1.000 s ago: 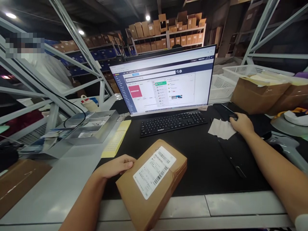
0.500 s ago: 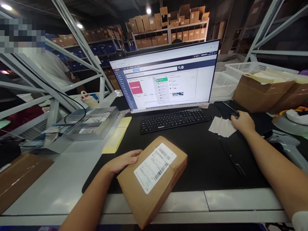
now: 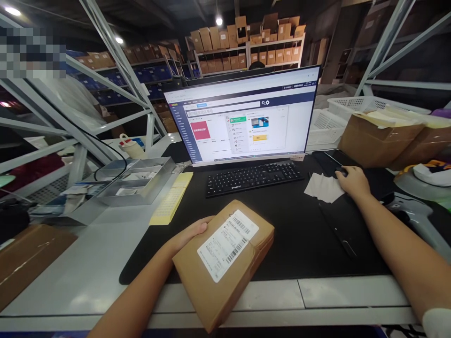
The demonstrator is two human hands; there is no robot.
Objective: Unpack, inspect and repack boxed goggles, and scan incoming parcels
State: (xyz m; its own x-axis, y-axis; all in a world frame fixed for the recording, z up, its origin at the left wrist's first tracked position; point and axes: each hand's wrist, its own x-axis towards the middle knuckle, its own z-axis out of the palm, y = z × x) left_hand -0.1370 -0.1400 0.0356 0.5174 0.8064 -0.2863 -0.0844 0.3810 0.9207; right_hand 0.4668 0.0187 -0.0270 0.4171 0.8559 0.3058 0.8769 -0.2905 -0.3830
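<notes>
My left hand [image 3: 192, 234] grips the far left edge of a brown cardboard parcel [image 3: 197, 277], its thumb on top and the other fingers hidden. A white shipping label [image 3: 228, 245] with barcodes covers much of the parcel's upper face. The parcel is tilted over the front edge of the desk. At the right, my right hand [image 3: 354, 181] is closed over a black computer mouse [image 3: 341, 172]. Beside that hand lies a crumpled pale cloth or paper [image 3: 324, 188]. Behind the parcel is a black keyboard [image 3: 253, 178], below a lit monitor [image 3: 243, 117].
Yellow sheets [image 3: 171, 199] and a grey divided tray [image 3: 137, 183] lie on the left. A barcode scanner [image 3: 412, 211], a tape roll [image 3: 426, 180] and an open carton [image 3: 378, 138] stand on the right. Behind the metal frame is a person [image 3: 70, 103].
The chat window on the monitor has scrolled to show other pictures. The view has shifted slightly. Both hands keep their holds, and the parcel stays nearly in place.
</notes>
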